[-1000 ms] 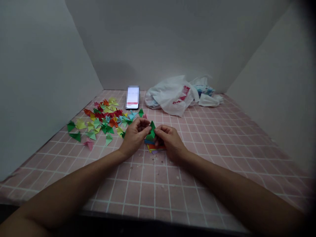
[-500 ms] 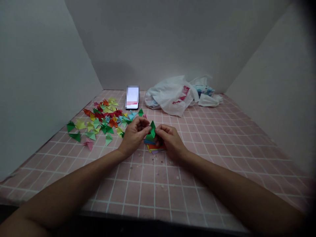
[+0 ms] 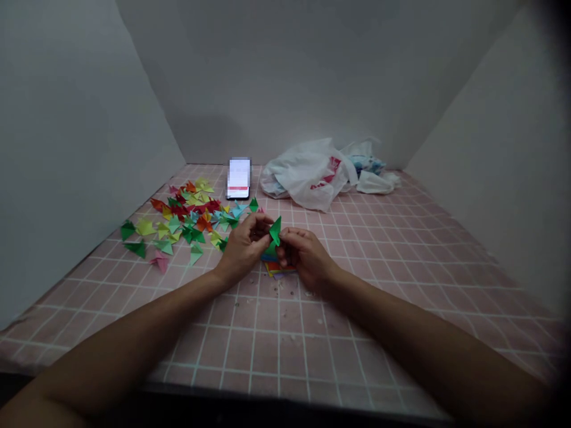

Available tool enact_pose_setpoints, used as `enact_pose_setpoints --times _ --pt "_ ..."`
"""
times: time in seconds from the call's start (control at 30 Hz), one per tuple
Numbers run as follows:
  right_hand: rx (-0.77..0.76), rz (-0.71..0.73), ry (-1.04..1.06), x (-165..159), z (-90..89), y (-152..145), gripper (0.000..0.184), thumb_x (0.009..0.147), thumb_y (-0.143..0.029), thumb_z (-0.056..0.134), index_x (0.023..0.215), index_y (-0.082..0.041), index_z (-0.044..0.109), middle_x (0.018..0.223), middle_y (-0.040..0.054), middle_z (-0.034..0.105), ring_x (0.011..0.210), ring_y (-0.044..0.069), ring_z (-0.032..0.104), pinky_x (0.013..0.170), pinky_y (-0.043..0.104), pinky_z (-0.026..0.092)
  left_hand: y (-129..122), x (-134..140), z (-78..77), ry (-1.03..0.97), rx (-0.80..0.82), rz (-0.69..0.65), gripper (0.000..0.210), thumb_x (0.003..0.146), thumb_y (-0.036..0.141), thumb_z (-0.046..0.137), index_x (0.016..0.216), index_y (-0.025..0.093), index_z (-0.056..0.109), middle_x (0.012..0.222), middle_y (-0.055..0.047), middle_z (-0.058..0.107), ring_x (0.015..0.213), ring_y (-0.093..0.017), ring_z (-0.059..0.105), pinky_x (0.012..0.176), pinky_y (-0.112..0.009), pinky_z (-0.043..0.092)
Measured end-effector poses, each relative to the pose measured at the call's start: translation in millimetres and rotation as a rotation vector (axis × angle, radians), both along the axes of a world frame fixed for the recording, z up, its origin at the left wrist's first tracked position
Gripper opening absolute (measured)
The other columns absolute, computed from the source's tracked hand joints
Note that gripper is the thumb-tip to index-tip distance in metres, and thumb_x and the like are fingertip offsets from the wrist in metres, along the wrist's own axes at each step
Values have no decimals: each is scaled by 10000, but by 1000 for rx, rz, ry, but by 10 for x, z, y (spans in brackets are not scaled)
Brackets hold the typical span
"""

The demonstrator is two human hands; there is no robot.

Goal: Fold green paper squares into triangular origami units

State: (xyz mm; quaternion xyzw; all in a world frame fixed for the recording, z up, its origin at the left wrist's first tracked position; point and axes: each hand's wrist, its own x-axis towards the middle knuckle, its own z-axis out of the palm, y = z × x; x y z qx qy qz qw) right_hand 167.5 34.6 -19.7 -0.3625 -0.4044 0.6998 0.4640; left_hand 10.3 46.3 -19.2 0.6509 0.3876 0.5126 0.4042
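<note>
Between my two hands is a small green folded paper, its pointed tip upward. My left hand pinches its left side between thumb and fingers. From the right, my right hand grips the lower right edge with its fingertips. Underneath lies a stack of coloured paper squares, with orange, yellow, blue and purple edges showing; the hands hide part of it. Left of my left hand, many origami pieces in red, yellow, green, blue and pink are spread over the table.
A lit phone stands at the back. To its right sit a white plastic bag with red print and a smaller crumpled bag. Pink checked cloth covers the table. Pale walls enclose it at the back and sides.
The green folded paper has turned, so its tip now leans right and I see it more from the side. My right hand's fingers have shifted slightly around its lower edge.
</note>
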Motion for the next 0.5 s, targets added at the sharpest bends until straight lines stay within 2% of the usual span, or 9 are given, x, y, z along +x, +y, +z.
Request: enact_pose_setpoints --times 0.13,0.27,0.37,0.5 --pt "91 -37 -29 6 -21 1 255 792 -403 681 710 -192 564 582 -44 593 433 79 500 446 212 380 -24 14 33 -132 -77 25 304 757 169 728 1024 205 588 819 23 635 751 -114 624 691 -228 510" --pt "173 -69 -78 15 -43 7 241 753 -360 745 824 -209 571 590 -73 580 440 78 485 446 207 380 -46 35 45 -216 -211 -9 292 726 190 755 972 197 599 789 30 646 718 -109 617 638 -214 504" --pt "183 -60 -112 15 -52 8 242 760 -359 748 789 -202 566 554 -76 553 440 77 478 455 211 383 -47 49 24 -249 -256 -47 237 712 194 757 901 178 616 810 19 659 733 -106 625 688 -225 522" --pt "187 -78 -119 12 -47 14 237 761 -336 742 737 -198 551 575 -68 561 445 69 488 459 215 371 -41 45 -4 -233 -289 -58 210 755 242 739 912 167 621 805 10 660 707 -106 627 684 -235 524"
